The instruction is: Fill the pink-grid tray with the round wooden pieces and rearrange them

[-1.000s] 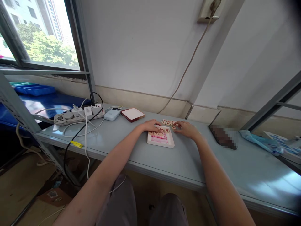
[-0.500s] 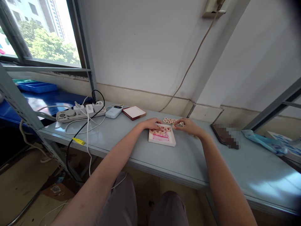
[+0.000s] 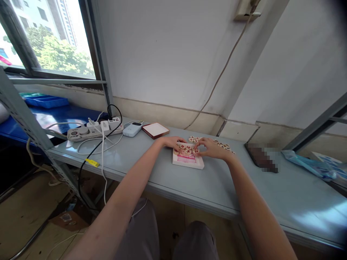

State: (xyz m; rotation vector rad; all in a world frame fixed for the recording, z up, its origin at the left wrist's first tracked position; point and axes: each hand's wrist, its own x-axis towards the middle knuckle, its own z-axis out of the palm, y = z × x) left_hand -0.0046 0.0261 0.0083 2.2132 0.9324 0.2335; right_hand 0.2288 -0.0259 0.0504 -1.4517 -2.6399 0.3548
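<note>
A shallow white box [image 3: 188, 164] lies on the grey shelf, with round Chinese chess pieces [image 3: 185, 147] with red characters in its far half. My left hand [image 3: 174, 142] is curled over the box's far left corner, its thumb down by the pieces. At the box's right side, my right hand [image 3: 208, 148] pinches a Chinese chess piece [image 3: 195, 151], low inside the box. More pieces [image 3: 194, 139] lie on the shelf behind the box, and others [image 3: 223, 145] with dark characters stretch to the right, partly hidden by my right hand.
The box lid [image 3: 155, 130] lies at the back left, beside a light blue power bank [image 3: 132, 129]. A power strip [image 3: 84, 132] with tangled cables stands further left. A dark phone-like object [image 3: 256, 155], partly pixelated, and a blue plastic bag [image 3: 309, 165] are on the right.
My right hand has moved left from the pieces behind the box to inside its right edge. More pieces on the shelf now show. My left hand stays at the box.
</note>
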